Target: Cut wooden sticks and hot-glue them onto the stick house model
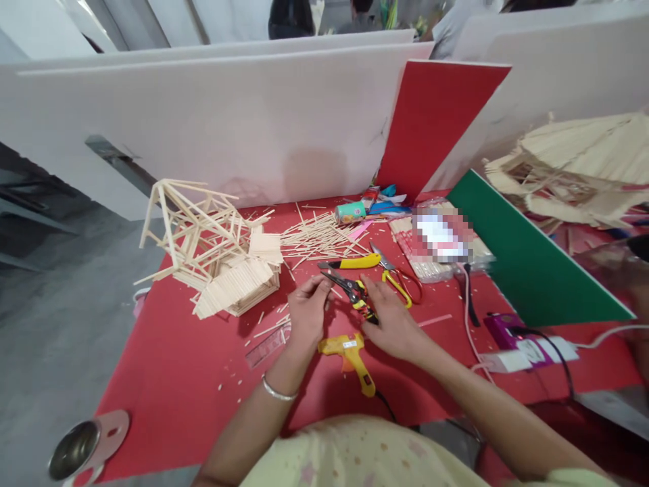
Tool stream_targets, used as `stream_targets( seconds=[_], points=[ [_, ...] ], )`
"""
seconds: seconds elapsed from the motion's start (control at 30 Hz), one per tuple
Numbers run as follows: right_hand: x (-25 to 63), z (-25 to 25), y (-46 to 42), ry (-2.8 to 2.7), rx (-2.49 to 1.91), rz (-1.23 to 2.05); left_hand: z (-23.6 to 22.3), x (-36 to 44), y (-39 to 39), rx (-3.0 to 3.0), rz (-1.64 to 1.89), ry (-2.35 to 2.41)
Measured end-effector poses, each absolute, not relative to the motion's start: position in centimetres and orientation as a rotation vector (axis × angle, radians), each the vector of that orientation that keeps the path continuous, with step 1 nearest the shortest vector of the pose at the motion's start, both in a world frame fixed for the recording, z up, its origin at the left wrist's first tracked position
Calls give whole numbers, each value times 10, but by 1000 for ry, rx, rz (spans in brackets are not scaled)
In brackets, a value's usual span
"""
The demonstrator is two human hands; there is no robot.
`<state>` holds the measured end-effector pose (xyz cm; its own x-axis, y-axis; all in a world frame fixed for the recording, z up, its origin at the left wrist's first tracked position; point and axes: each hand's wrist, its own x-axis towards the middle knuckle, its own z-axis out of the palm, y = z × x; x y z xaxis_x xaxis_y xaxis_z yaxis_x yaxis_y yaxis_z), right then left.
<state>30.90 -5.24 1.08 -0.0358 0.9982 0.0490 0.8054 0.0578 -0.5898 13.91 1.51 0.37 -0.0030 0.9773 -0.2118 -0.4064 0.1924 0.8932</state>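
Right hand [391,319] is clamped on the pruners [349,287], fingers and thumb around the black-and-yellow handles. Blades point toward the left hand [308,311]. Left thumb and fingertips are together right at the blade tips; any piece between them is too small to tell. Pruners are over the middle of the red table [172,399].

Yellow cutter [357,262] lies just beyond the pruners, scissors [393,270] beside it. Glue gun [347,346] lies on its side between the forearms. Clear ruler [268,345] is near the left wrist, a few loose sticks by it. Stick pile [319,238] is farther back, green can [349,212] at its far edge. Stick model [203,237] stands left of the pile. Blurred-out phone [441,237] sits on plastic packs, right. Green board [532,264] leans beyond. Mug [76,450] is at the near left corner.
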Motion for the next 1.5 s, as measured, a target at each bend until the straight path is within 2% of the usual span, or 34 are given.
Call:
stream_targets(
  seconds=[0.13,0.57,1.0,1.1,1.2,1.3,1.5],
  points=[
    [302,8,-53,-1926,-1851,506,1,139,12,807,1279,1042],
    [292,11,-56,-1946,-1773,611,9,133,13,837,1324,993],
    [280,7,-45,-1759,-1463,775,18,127,16,899,1380,940],
    [279,7,-39,-1709,-1379,775,27,138,15,956,1396,772],
    [278,6,-37,-1640,-1347,933,38,160,15,896,1370,657],
    [276,1,-35,-1541,-1337,1037,41,183,23,830,1461,774],
    [277,-13,-18,-1396,-1460,1008,30,204,50,899,1509,868]
  ],
)
